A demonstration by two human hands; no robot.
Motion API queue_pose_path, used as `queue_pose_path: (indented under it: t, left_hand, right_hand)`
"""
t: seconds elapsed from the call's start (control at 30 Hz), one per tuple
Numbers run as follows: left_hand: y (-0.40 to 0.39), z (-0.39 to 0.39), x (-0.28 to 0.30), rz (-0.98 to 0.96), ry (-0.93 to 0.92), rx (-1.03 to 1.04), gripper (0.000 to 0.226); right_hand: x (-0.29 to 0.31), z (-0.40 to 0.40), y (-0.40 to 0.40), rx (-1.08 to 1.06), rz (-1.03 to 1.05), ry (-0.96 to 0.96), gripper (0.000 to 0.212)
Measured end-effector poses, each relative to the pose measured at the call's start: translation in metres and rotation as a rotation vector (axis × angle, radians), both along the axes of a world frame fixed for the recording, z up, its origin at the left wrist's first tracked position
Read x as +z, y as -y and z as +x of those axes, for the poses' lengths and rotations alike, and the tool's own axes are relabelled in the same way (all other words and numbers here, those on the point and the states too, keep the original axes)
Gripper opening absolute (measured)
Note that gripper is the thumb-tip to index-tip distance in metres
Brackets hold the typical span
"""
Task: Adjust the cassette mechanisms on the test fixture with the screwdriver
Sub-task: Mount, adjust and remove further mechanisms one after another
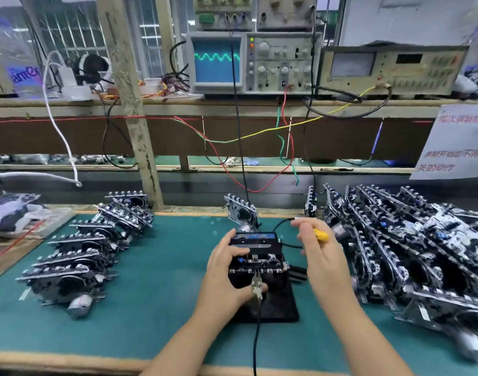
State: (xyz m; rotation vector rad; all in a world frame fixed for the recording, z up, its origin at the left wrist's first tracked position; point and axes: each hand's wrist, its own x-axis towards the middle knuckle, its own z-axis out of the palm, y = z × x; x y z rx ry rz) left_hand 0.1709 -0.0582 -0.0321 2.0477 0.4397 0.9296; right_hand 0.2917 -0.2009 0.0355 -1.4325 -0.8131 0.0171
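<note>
Left grip [227,263] curls around the cassette mechanism [258,256] on the black test fixture [270,305] at lower centre of the frame, thumb by the alligator clip [256,287]. Just right, apart from the mechanism, the right grip [318,251] pinches the yellow-handled screwdriver [320,235]. Stacked mechanisms [411,248] crowd the bench [151,308] at right.

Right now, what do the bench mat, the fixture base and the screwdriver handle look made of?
Bench mat: teal, matte, probably rubber or ESD vinyl; no glare, slightly scuffed.
Fixture base: flat black plate, dull sheen; painted metal or plastic, can't tell.
Screwdriver handle: yellow, smooth, likely plastic; mostly hidden in the right hand.
</note>
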Motion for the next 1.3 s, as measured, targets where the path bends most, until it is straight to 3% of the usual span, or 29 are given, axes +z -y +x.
queue_pose_path:
  t: [0.27, 0.4, 0.67, 0.9, 1.07, 1.17, 1.23, 1.3]
  left_hand:
    - [-0.001, -0.001, -0.002, -0.016, -0.060, -0.002, 0.065]
    - [-0.001, -0.001, -0.003, 0.000, -0.071, -0.002, 0.064]
    - [0.000, -0.001, -0.004, -0.007, -0.059, 0.003, 0.067]
    - [0.001, -0.002, -0.008, -0.005, -0.022, 0.017, 0.070]
    - [-0.004, 0.000, -0.011, -0.012, 0.000, 0.014, 0.071]
    - [-0.009, -0.002, -0.005, -0.037, -0.047, -0.002, 0.071]
    - [-0.011, -0.003, 0.008, -0.112, -0.102, -0.075, 0.068]
    - [-0.007, 0.002, 0.026, -0.337, -0.077, -0.032, 0.051]
  right_hand:
    - [0.015, 0.002, -0.003, 0.132, -0.159, 0.043, 0.007]
    - [0.021, -0.003, -0.009, 0.188, -0.098, 0.043, 0.012]
    - [0.020, -0.011, -0.026, 0.068, -0.249, 0.300, 0.018]
    - [0.023, -0.018, -0.026, 0.030, -0.214, 0.308, 0.012]
    - [0.029, -0.018, -0.028, 0.031, -0.308, 0.257, 0.021]
    - [0.034, -0.019, -0.031, 0.047, -0.305, 0.272, 0.013]
    - [0.037, -0.019, -0.034, 0.043, -0.306, 0.270, 0.010]
    - [0.034, -0.019, -0.036, 0.037, -0.297, 0.252, 0.013]
